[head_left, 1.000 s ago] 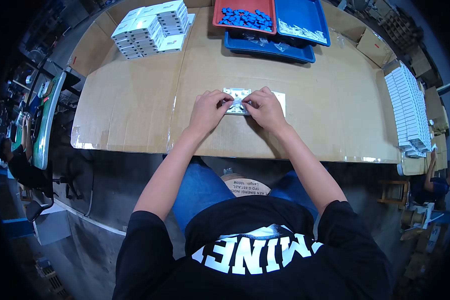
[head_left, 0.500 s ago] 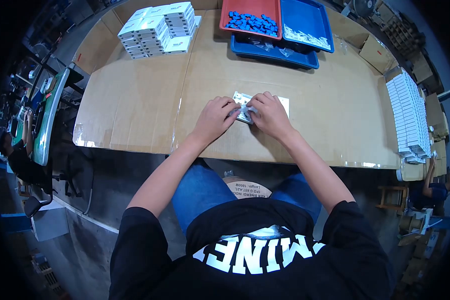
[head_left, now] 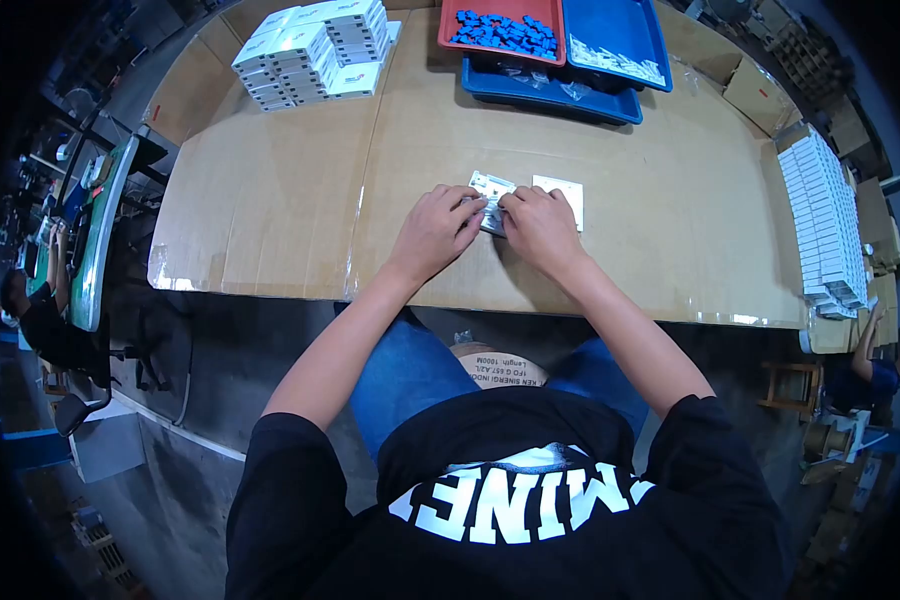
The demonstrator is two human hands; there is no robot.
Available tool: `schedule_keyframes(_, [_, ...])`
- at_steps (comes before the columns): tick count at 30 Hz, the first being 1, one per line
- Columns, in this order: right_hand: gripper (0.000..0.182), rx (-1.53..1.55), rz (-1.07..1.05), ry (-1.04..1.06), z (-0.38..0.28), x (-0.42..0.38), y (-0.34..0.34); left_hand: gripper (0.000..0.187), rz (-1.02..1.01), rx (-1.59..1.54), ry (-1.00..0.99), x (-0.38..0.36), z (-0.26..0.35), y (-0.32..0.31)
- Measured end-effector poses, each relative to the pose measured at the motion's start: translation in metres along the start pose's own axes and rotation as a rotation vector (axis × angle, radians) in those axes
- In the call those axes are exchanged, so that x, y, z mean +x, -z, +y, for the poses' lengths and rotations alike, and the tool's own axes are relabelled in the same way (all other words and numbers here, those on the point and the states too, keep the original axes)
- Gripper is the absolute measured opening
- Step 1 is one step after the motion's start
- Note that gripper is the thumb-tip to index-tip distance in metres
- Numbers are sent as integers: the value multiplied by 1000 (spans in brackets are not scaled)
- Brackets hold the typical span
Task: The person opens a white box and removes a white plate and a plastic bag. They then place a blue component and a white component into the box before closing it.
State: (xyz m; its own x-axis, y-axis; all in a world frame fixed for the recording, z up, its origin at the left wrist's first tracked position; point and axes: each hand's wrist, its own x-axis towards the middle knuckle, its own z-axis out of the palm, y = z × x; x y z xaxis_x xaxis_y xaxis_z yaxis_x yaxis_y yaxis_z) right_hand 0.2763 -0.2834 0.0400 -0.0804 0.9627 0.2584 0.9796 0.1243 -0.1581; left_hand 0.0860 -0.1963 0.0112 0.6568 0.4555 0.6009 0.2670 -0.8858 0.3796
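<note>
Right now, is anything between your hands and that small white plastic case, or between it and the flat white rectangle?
Nothing visible separates the left hand or right hand from the case; both touch it. But the right hand is partly between case and rectangle.

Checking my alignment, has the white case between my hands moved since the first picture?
Yes, the white case has turned clockwise, judged against the white panel to its right.
</note>
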Motion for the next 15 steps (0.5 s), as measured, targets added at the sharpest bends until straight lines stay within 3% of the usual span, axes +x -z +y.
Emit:
schedule_keyframes(4, [11, -14, 55, -19, -5, 1, 1, 20, -18, -35, 27, -1, 2, 3])
schedule_keyframes(7, [11, -3, 151, 90, -1, -1, -4, 20, -20, -24, 19, -1, 1, 3])
schedule_keyframes(15, [16, 25, 13, 3, -3, 3, 0, 19, -6, -4, -18, 2, 2, 6])
